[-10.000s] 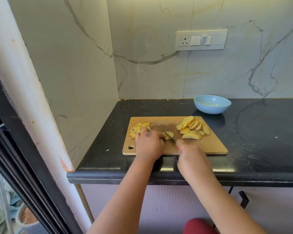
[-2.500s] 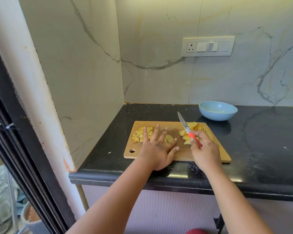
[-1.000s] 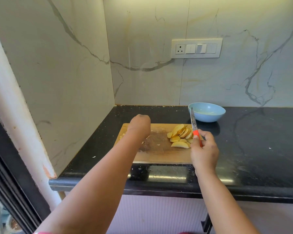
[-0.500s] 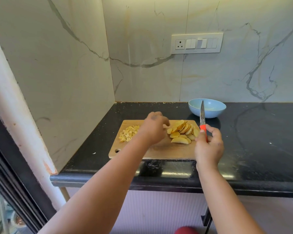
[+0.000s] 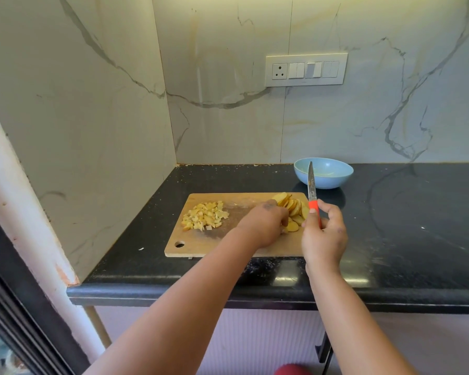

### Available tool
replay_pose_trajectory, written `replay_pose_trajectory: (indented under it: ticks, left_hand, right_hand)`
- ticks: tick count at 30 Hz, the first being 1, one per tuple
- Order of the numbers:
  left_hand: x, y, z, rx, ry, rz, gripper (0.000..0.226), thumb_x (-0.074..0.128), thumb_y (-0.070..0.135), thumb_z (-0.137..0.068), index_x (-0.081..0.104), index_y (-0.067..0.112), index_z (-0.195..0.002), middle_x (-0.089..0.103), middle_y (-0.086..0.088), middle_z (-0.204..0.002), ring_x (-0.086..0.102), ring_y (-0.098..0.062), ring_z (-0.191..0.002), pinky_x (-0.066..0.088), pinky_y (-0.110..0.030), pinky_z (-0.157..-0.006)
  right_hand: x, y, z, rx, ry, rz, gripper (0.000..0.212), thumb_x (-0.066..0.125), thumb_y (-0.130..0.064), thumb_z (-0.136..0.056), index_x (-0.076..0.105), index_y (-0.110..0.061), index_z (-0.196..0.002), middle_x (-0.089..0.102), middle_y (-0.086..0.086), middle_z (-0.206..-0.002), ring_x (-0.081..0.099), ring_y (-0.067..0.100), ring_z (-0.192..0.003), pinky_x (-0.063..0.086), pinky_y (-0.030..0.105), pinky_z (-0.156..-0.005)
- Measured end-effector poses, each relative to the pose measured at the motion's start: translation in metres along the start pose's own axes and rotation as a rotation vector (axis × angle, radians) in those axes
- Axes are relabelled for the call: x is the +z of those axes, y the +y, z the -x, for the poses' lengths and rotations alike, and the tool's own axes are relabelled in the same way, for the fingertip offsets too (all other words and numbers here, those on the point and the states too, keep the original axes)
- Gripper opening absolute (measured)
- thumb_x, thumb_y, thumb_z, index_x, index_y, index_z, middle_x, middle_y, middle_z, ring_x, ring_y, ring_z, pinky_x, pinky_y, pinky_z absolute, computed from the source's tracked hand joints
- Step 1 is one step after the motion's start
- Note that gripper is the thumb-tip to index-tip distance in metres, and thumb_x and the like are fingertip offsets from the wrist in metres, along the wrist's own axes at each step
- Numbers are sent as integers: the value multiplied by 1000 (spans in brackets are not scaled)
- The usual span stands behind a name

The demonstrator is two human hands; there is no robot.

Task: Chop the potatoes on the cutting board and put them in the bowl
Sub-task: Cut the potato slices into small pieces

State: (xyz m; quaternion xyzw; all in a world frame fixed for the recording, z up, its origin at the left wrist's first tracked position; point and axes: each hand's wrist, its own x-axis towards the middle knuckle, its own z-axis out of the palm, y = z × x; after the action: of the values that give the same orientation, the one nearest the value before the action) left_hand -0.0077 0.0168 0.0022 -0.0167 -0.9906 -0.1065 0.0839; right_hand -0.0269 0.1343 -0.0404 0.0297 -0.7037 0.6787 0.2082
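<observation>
A wooden cutting board point(image 5: 228, 240) lies on the black counter. A heap of small potato cubes point(image 5: 204, 215) sits on its left part. Potato slices point(image 5: 291, 208) are fanned out on its right part. My left hand point(image 5: 264, 224) reaches over the board with fingers curled down onto the near slices; what the fingertips grip is hidden. My right hand point(image 5: 322, 235) grips a knife point(image 5: 311, 189) by its orange handle, blade pointing up and away, above the board's right edge. A light blue bowl point(image 5: 324, 173) stands behind the board, apart from it.
The black counter point(image 5: 404, 226) stretches right of the board. Marble walls close the left and back sides. A switch panel point(image 5: 306, 69) is on the back wall. Crumbs lie along the back edge and near the board's left corner.
My left hand has moved right, from the middle of the board down onto the slices. The right hand keeps the knife upright in about the same place.
</observation>
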Motion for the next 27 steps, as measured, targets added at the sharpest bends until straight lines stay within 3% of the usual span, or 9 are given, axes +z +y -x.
replay_pose_trajectory:
  ticks: [3, 7, 9, 15, 19, 23, 27]
  left_hand:
    - [-11, -9, 7, -53, 46, 119, 17, 60, 20, -94, 64, 17, -111, 57, -5, -114, 56, -22, -102, 45, -29, -82]
    - [-20, -41, 18, -368, 244, 435, 20, 62, 19, -93, 61, 17, -113, 64, -4, -108, 64, -19, -93, 56, -33, -80]
    - [-16, -51, 23, -478, 248, 465, 21, 63, 23, -93, 59, 17, -113, 62, -4, -109, 62, -18, -90, 55, -32, -75]
    - [-15, -53, 32, -419, 229, 250, 29, 58, 35, -97, 63, 13, -115, 63, -4, -110, 57, -20, -102, 45, -28, -80]
    - [-18, -58, 44, -349, 178, 218, 28, 62, 28, -94, 66, 15, -119, 66, -4, -114, 58, -17, -99, 46, -25, -82]
    - [-3, -58, 54, -309, 234, 197, 30, 68, 32, -91, 70, 16, -116, 69, 1, -114, 61, -15, -104, 42, -20, -85]
    - [4, -56, 60, -278, 308, 194, 23, 64, 28, -93, 74, 12, -106, 72, -2, -106, 62, -19, -100, 44, -26, -86]
  right_hand:
    - [-1, -2, 3, -17, -34, 34, 14, 52, -30, -98, 58, -32, -110, 71, 3, -100, 66, 19, -89, 47, 25, -70]
    - [-3, -10, 12, -127, -124, 161, 17, 52, -24, -98, 60, -22, -113, 66, 0, -87, 58, 13, -73, 34, 8, -55]
    - [-3, -15, 18, -210, -164, 229, 15, 53, -18, -98, 62, -18, -110, 60, -1, -76, 50, 5, -62, 36, 9, -49]
    - [-5, -25, 27, -261, -241, 345, 20, 52, -16, -98, 62, -16, -115, 59, -7, -87, 50, -4, -67, 34, 4, -51]
    - [-11, -28, 42, -285, -336, 445, 18, 52, -16, -98, 61, -18, -113, 55, -8, -75, 48, 1, -61, 28, 10, -48]
    - [-11, -34, 64, -298, -470, 516, 21, 53, -14, -96, 62, -21, -114, 61, -2, -82, 57, 14, -70, 40, 21, -55]
    - [-6, -41, 72, -293, -524, 625, 18, 51, -14, -96, 59, -22, -111, 63, 0, -90, 58, 14, -75, 53, 28, -63]
